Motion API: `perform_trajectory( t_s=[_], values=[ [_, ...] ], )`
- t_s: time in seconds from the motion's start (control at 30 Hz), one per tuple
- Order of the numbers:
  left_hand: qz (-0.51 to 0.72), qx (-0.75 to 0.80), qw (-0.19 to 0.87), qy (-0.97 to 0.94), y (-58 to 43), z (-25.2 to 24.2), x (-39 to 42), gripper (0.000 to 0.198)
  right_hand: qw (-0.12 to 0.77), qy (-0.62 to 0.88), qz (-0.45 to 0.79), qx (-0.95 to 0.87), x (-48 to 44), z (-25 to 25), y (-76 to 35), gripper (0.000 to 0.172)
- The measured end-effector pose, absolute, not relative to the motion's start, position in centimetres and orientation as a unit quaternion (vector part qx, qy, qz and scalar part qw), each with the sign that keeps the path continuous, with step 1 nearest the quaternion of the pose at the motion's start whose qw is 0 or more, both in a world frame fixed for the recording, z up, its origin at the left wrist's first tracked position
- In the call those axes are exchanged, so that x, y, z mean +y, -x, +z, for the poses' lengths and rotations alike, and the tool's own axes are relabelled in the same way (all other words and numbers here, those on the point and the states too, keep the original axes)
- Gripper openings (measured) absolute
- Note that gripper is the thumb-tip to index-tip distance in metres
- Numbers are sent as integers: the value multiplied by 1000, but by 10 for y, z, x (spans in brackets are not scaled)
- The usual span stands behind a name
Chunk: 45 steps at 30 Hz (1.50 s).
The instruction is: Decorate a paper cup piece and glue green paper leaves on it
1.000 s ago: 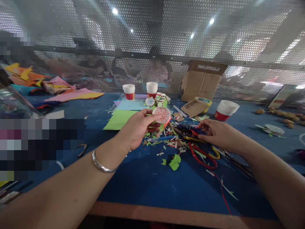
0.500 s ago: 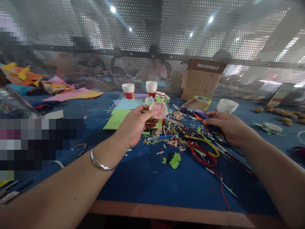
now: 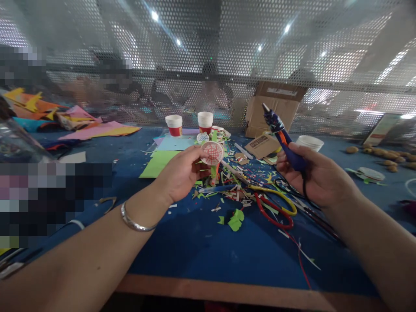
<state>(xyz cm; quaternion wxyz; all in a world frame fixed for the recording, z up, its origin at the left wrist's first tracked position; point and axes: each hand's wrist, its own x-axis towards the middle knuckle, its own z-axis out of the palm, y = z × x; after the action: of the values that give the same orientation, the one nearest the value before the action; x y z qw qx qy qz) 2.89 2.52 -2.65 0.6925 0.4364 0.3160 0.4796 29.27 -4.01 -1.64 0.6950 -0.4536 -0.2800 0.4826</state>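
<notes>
My left hand [image 3: 183, 171] is closed on a round white paper disc [image 3: 212, 153] with red crisscross lines and green paper strips above and below it. My right hand [image 3: 325, 173] grips a blue and orange glue gun [image 3: 286, 145], its metal nozzle tilted up and to the left. The glue gun's dark cord hangs down by my palm. Below and between the hands lie scissors [image 3: 276, 212] with one red and one yellow handle, among paper scraps [image 3: 240, 190]. Behind the disc is a smaller disc [image 3: 202, 138] with blue lines.
Two stacks of paper cups [image 3: 173, 125] stand at the back, near green paper [image 3: 156, 167]. A cardboard box [image 3: 271, 110] leans against the mesh wall. White cups [image 3: 310, 142] sit behind my right hand. Coloured sheets [image 3: 97, 128] lie far left, walnut-like brown pieces [image 3: 386, 154] far right.
My right hand has turned the glue gun from nearly level to nozzle-up. My left hand has shifted slightly left with the disc, which now tilts differently.
</notes>
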Motion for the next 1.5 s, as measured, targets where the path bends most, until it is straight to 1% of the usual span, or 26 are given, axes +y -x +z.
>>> perform_trajectory(
  t_s=[0.13,0.43,0.63,0.77,0.83,0.9,0.97,1.07,1.13,1.23,1.4,1.5],
  values=[
    [481,324,696,-425,-31,-24,24,16,697,447,500,-254,-43,-16,-289,8],
    [496,310,689,-428,-30,-26,24,16,704,458,471,-269,-44,-12,-288,28],
    [508,303,680,-432,-30,-27,24,13,724,478,379,-323,-49,-7,-280,43],
    [506,285,688,-434,-31,-22,20,17,716,488,352,-354,-48,-14,-274,51],
    [505,265,685,-453,-31,-19,16,16,713,491,339,-369,-46,-20,-273,54],
    [511,248,671,-476,-30,-16,14,11,707,497,314,-393,-45,-27,-273,54],
    [522,235,653,-496,-29,-14,13,7,692,516,260,-433,-43,-32,-274,52],
    [527,232,645,-501,-27,-14,12,8,672,539,194,-469,-42,-38,-274,50],
    [527,247,649,-490,-27,-15,13,7,672,539,220,-457,-41,-40,-273,52],
    [527,268,649,-479,-27,-18,16,8,670,536,305,-413,-40,-38,-269,52],
    [533,274,648,-471,-28,-19,18,8,656,528,442,-308,-44,-26,-265,37],
    [535,278,650,-462,-28,-19,18,9,633,534,483,-284,-46,-22,-265,28]
  ],
)
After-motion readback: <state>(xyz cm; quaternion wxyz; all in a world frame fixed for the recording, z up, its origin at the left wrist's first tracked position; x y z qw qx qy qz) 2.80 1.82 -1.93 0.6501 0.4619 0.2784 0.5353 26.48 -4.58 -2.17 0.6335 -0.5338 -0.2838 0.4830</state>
